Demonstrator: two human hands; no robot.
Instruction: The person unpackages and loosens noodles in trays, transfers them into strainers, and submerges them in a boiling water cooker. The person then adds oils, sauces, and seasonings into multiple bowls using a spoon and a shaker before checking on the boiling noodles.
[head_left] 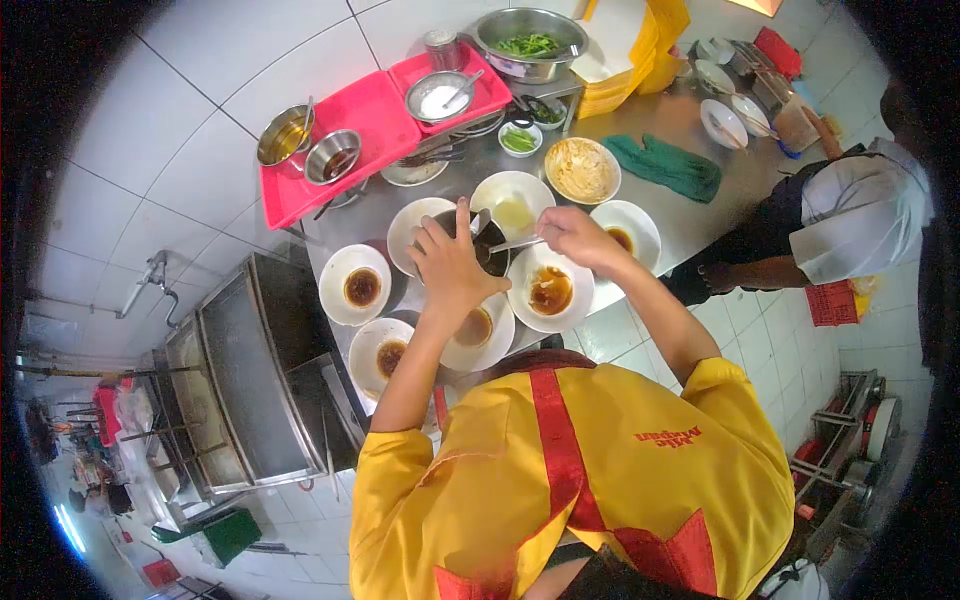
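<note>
My left hand point(450, 258) is closed around the near side of a dark pot point(488, 258), its fingers spread along the wall. My right hand point(580, 238) grips a metal spoon point(515, 243) whose far end goes into the pot; its bowl is hidden. White bowls surround the pot. Dark brown sauce lies in the bowl below my right hand point(520, 305) and in the left bowl point(338, 308). A pale liquid shows in the bowl behind the pot point(483, 190). My left forearm partly covers a bowl point(495, 345) at the front.
Red trays point(345, 110) with metal bowls stand at the back left. A steel basin point(490, 62) of greens, a green cloth point(665, 170) and an orange-stained bowl point(612, 190) are farther back. Another person point(850, 215) stands at the right, near the table's end.
</note>
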